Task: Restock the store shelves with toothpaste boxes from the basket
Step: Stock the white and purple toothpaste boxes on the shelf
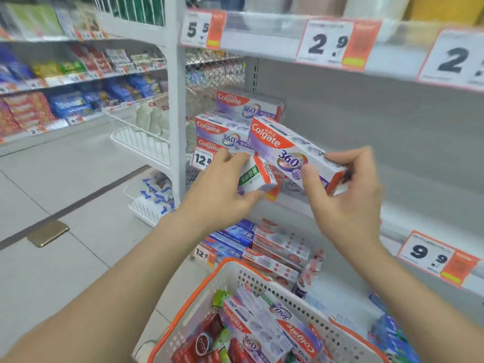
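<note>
My right hand grips the near end of a purple-and-white Colgate 360 toothpaste box, held slanted in front of the middle shelf. My left hand holds a second toothpaste box end-on, just below and left of the first. A stack of three matching Colgate boxes stands at the shelf's left end. The white basket with an orange rim sits below my arms, holding several purple and red toothpaste boxes.
The middle shelf right of the stack is bare grey. The lower shelf holds rows of blue and red toothpaste boxes. Price tags hang along the shelf edges. A white upright post and wire baskets stand to the left, beside a tiled aisle floor.
</note>
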